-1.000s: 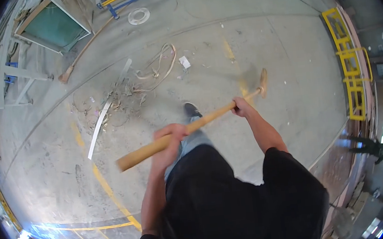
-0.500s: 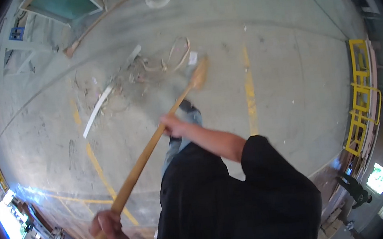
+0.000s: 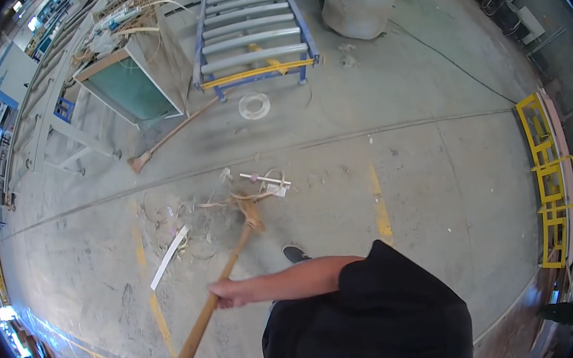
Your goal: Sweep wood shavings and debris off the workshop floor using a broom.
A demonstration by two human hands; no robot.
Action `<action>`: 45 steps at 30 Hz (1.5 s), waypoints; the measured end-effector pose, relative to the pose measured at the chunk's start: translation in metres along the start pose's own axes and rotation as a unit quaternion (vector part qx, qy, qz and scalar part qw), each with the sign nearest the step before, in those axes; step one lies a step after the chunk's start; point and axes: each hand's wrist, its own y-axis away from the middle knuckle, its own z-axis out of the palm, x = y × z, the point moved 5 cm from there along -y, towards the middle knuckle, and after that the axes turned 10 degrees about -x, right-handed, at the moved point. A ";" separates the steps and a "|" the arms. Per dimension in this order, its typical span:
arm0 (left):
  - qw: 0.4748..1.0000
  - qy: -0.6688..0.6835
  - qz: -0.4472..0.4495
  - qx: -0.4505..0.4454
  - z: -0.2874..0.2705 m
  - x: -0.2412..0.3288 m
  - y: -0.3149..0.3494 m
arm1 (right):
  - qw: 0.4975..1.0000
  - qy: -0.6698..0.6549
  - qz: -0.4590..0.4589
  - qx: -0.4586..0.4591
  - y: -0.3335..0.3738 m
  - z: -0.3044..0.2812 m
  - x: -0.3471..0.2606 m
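A broom with a long wooden handle [image 3: 193, 342] slants from the lower left edge up to its brown head [image 3: 252, 217]. My right hand [image 3: 227, 293] is closed round the middle of that handle. My left hand is out of the picture, as is the handle's top end. The broom head rests on the floor against a scatter of straps [image 3: 216, 203] and scraps. A white card-like piece [image 3: 277, 189] and a thin white rod [image 3: 258, 178] lie just beyond it. To the left, a flat white strip [image 3: 169, 256] lies on the concrete.
A second broom [image 3: 180, 129] lies on the floor farther off, beside a green-sided box [image 3: 134, 90]. Behind stands a blue-framed roller conveyor [image 3: 255, 42], with a white ring [image 3: 254, 106] on the floor before it. A yellow rail [image 3: 545, 180] runs along the right.
The broom head has swung leftward to the scraps, and a white rod now shows there. My left hand has left the picture. The view has tilted up, bringing the conveyor into sight.
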 end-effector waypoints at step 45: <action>0.937 -0.053 -0.271 -0.214 0.123 -0.106 0.041 | 0.996 0.044 -0.060 0.056 -0.009 -0.165 -0.055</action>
